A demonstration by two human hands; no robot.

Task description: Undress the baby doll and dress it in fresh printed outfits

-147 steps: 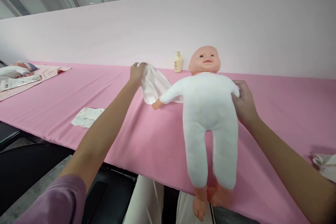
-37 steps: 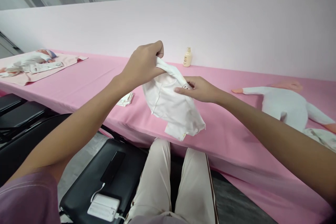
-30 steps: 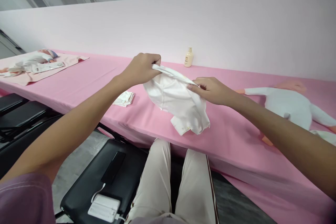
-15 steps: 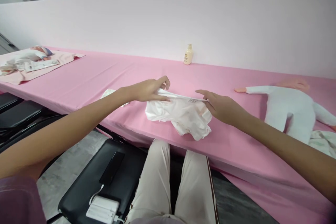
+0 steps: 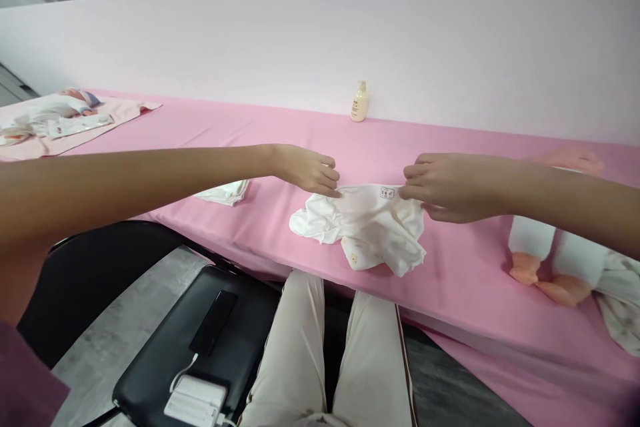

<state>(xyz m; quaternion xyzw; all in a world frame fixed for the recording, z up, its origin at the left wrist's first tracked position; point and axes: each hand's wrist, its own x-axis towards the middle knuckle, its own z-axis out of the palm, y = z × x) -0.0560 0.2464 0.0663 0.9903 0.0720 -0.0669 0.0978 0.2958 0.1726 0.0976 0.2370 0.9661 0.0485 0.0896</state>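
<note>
A crumpled white baby garment [image 5: 375, 220] with a small printed label lies on the pink-covered table in front of me. My left hand [image 5: 307, 171] pinches its upper left edge, fingers curled over the cloth. At the upper right edge, beside the label, my right hand [image 5: 450, 187] is closed on the fabric. The top edge runs fairly straight between both hands, while the lower part lies bunched. To the left, partly behind my left forearm, sits a folded white cloth [image 5: 225, 193].
A cream pump bottle [image 5: 359, 103] stands against the white partition [image 5: 225, 47]. On the right lies a baby doll [image 5: 533, 240], partly covered by my forearm, beside a patterned cloth [image 5: 623, 300]. Another doll [image 5: 60, 107] rests far left. A phone [image 5: 214, 321] and power bank [image 5: 195, 400] lie on a black chair.
The garment has come down flatter on the table and slightly to the right, its label turned more upward. Both hands have shifted right and turned knuckles-up, and my forearms have swung more level.
</note>
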